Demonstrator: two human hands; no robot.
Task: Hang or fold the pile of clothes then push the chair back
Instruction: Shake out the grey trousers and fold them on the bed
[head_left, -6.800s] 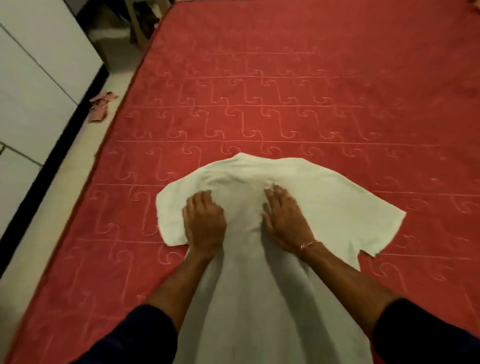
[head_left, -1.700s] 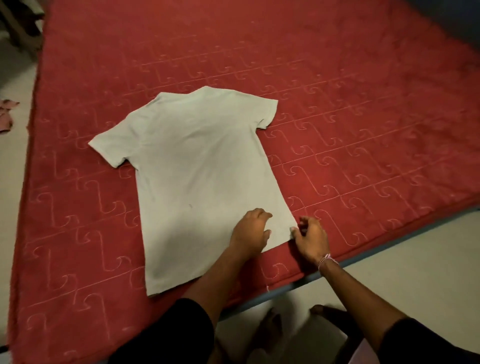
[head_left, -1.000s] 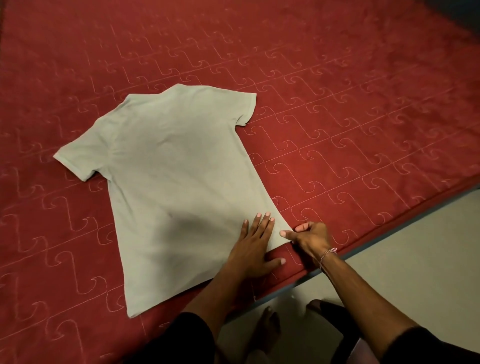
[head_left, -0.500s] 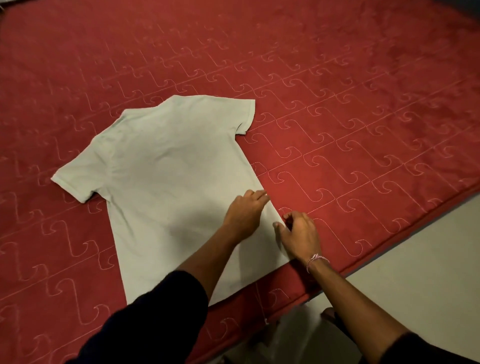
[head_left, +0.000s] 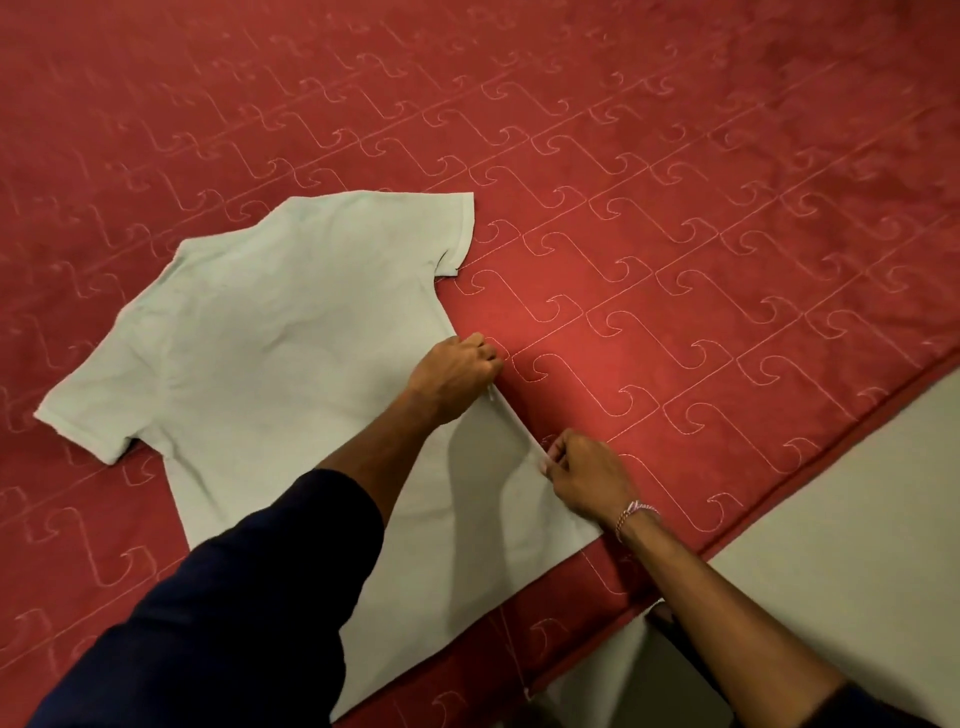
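A pale T-shirt (head_left: 291, 364) lay flat on the red quilted bed cover (head_left: 675, 234), its hem toward the bed's near edge and its collar end pointing away toward the middle of the bed. The left hand (head_left: 457, 371) gripped the shirt's right side seam about halfway up, fingers curled over the edge. The right hand (head_left: 587, 478) pinched the same seam lower down, nearer the hem, and a bracelet (head_left: 636, 512) sat on that wrist. Both sleeves lay spread out flat. Wide open cover stretched beyond the seam toward the bed's far and right sides. The hem corner sat just beside the bed's near edge, where pale floor (head_left: 857, 519) showed past it.
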